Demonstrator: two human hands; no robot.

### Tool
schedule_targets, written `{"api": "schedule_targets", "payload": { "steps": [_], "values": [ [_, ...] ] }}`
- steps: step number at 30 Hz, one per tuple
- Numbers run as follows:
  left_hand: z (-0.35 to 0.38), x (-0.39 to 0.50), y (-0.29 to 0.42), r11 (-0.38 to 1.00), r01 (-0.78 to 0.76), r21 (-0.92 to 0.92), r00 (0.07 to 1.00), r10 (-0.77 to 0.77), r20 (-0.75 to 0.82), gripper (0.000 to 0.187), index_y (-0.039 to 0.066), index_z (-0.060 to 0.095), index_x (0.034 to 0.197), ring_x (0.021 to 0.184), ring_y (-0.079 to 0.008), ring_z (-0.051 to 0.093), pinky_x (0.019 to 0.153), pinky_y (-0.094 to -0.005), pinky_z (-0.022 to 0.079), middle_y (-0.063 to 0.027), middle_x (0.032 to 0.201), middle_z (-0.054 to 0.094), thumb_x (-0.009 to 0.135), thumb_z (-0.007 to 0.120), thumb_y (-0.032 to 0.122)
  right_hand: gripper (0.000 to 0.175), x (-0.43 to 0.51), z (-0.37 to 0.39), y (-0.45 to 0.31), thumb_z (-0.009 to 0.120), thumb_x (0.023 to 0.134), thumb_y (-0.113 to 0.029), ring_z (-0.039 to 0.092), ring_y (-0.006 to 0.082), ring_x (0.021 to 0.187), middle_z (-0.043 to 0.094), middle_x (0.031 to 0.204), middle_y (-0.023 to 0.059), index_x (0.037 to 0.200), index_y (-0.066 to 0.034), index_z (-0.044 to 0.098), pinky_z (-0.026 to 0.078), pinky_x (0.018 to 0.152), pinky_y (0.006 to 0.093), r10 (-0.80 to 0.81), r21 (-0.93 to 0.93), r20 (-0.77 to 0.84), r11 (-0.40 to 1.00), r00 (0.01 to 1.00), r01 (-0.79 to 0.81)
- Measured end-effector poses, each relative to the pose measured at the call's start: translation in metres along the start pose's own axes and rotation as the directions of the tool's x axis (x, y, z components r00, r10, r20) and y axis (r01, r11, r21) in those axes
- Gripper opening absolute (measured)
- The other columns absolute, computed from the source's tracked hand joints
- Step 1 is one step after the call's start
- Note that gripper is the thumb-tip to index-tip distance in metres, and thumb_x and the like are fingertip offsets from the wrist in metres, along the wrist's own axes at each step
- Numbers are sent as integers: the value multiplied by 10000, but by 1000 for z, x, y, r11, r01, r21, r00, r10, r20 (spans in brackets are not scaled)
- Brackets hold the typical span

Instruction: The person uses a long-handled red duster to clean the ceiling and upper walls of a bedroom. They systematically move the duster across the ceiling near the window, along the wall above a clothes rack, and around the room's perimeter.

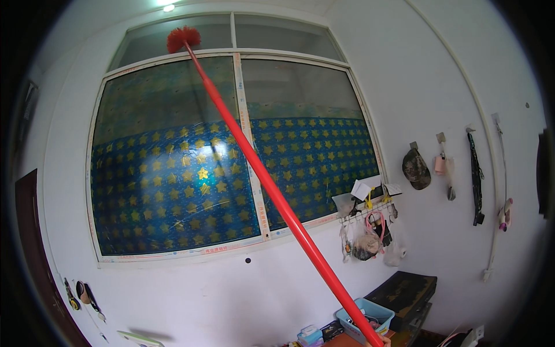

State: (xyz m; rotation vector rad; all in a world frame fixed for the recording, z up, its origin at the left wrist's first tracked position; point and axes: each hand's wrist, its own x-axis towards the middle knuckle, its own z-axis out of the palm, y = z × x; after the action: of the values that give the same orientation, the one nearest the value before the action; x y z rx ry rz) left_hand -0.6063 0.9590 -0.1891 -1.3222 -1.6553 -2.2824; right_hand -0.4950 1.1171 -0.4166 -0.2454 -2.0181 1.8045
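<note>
A long red telescopic pole (277, 201) slants from the bottom edge, right of centre, up to the upper left. The red bristle head (184, 38) of the duster on its far end is against the upper window pane, just above the frame's crossbar. At the bottom edge, the fingers of one hand, apparently my right hand (384, 341), close around the pole; the rest of it is cut off. My left hand is out of view. Behind the pole stands a window (173, 186) with blue star-patterned film on its lower panes.
A wire rack (347, 217) with bags and gloves hangs at the window's lower right corner. A camouflage cap (415, 169) and straps hang on the right wall. Below are a blue basket (387, 313), a black box (405, 295) and small packages. A dark door (37, 243) stands left.
</note>
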Motion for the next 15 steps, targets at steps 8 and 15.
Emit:
{"api": "schedule_targets", "payload": {
  "steps": [8, 15],
  "values": [
    [72, -17, -38, 998, 64, 23, 987, -67, 147, 211, 38, 351, 1088, 761, -158, 605, 666, -299, 510, -75, 883, 506, 931, 492, 36, 177, -23, -66, 17, 626, 817, -61, 514, 107, 534, 571, 677, 10, 994, -54, 616, 426, 454, 291, 149, 51, -12, 988, 989, -148],
    [91, -8, -38, 956, 99, 275, 967, -158, 201, 226, 41, 358, 1080, 758, -164, 608, 672, -311, 511, -80, 896, 516, 912, 507, 17, 158, -37, -98, 26, 609, 830, -52, 516, 109, 526, 558, 667, 9, 987, -60, 605, 419, 445, 290, 213, 105, -6, 972, 977, -212]
  ]
}}
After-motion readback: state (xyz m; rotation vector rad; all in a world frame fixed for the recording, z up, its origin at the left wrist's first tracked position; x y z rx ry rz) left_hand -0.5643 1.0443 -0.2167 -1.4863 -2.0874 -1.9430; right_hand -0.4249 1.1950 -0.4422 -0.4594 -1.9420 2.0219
